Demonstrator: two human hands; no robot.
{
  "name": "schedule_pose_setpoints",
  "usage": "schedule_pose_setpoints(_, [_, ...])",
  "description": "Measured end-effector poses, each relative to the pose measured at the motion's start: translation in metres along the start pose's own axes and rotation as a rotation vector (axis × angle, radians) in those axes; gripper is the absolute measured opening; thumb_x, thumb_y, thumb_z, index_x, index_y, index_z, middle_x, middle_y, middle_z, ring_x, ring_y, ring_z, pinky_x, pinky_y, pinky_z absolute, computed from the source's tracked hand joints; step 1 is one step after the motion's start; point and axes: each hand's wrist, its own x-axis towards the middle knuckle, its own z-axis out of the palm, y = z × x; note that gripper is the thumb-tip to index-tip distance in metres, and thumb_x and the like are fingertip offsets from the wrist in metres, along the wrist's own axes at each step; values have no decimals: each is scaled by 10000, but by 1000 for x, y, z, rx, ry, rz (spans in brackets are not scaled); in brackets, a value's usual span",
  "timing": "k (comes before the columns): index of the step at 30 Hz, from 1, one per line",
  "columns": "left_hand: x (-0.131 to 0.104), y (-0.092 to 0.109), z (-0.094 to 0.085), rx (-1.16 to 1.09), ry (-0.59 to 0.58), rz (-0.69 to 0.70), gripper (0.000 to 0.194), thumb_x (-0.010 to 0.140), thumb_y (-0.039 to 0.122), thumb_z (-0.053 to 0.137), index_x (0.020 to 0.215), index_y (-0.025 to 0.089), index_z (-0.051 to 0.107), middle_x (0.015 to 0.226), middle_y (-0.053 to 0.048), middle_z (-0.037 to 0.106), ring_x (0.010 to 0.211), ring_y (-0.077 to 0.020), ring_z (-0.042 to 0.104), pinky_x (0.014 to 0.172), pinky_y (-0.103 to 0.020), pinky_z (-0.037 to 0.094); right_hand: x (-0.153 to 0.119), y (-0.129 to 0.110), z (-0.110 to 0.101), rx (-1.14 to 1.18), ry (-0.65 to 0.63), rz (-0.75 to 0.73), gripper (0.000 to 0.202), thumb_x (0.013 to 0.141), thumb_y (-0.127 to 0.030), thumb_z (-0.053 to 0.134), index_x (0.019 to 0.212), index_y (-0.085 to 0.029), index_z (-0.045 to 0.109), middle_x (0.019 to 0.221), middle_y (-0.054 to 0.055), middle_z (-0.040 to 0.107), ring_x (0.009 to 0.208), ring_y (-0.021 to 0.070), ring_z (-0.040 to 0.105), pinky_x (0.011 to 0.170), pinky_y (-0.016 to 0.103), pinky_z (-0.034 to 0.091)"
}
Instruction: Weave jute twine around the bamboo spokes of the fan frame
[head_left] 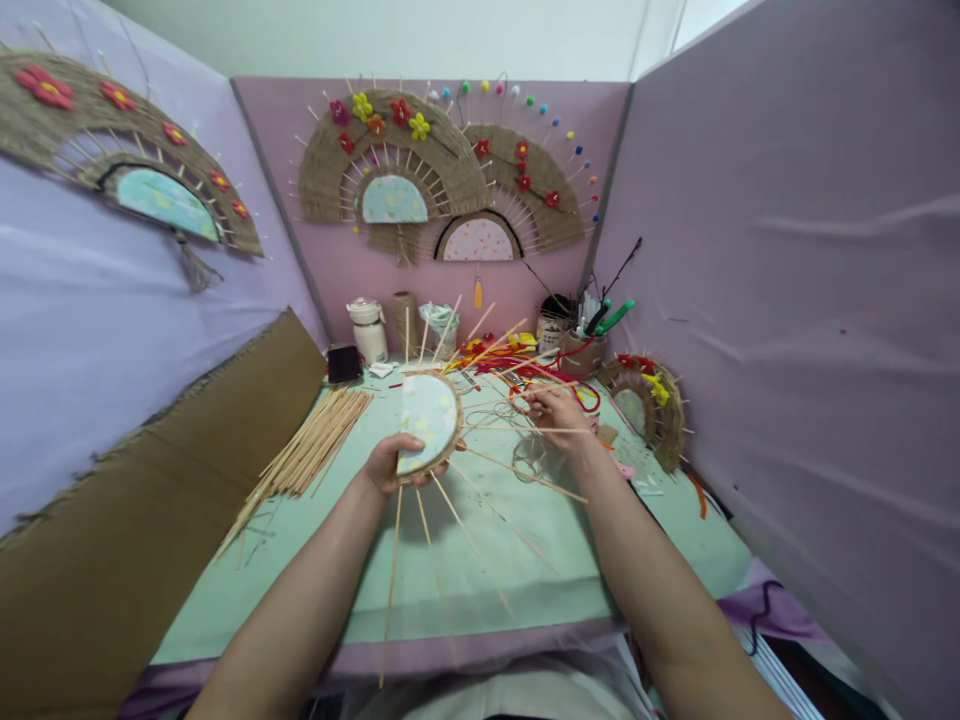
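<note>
My left hand (401, 462) grips the lower edge of a half-round piece (429, 420) covered in pale blue-green patterned cloth, its thumb on the front. Thin wooden sticks (450, 515) fan out from the curved rim. To the right, my right hand (556, 415) has its fingers pinched together among the sticks and thin twine (529, 455); what it grips is too small to make out. The twine lies in loose loops below and left of that hand.
A bundle of sticks (319, 445) lies at left beside brown cardboard (172, 500). Behind are a white jar (367, 330), a twine roll (406, 322), red and yellow strips (502, 352) and a tool pot (583, 352). A small decorated fan (667, 420) leans at right.
</note>
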Motion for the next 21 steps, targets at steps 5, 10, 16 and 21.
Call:
schedule_pose_setpoints(5, [6,-19,13,6,-148,-165,545,643,189,581,1171,55,570,868,-184,712,609,-240,673,504,-316,532,-2,10,6,3,33,-57,259,527,-191,821,657,-169,598,567,-41,584,457,43,476,394,139,388])
schedule_pose_setpoints(10, [9,-29,27,-4,-265,-245,523,653,150,577,1168,61,573,989,-202,694,802,-286,686,700,-406,544,-4,11,11,27,46,-129,272,553,-224,816,633,-180,559,565,-71,534,457,26,449,420,135,391])
schedule_pose_setpoints(16, [9,-26,25,18,-262,-206,598,652,135,591,1243,84,521,1100,-211,658,968,-318,645,647,-329,539,-4,10,9,43,47,-108,245,566,-181,796,646,-179,565,571,-68,529,467,30,457,411,132,374])
schedule_pose_setpoints(21, [9,-29,18,-78,-183,-149,595,687,227,611,1256,84,508,1107,-203,658,960,-320,649,745,-423,529,-5,9,8,57,36,-84,216,587,-168,784,659,-175,581,578,-62,545,471,31,462,420,134,381])
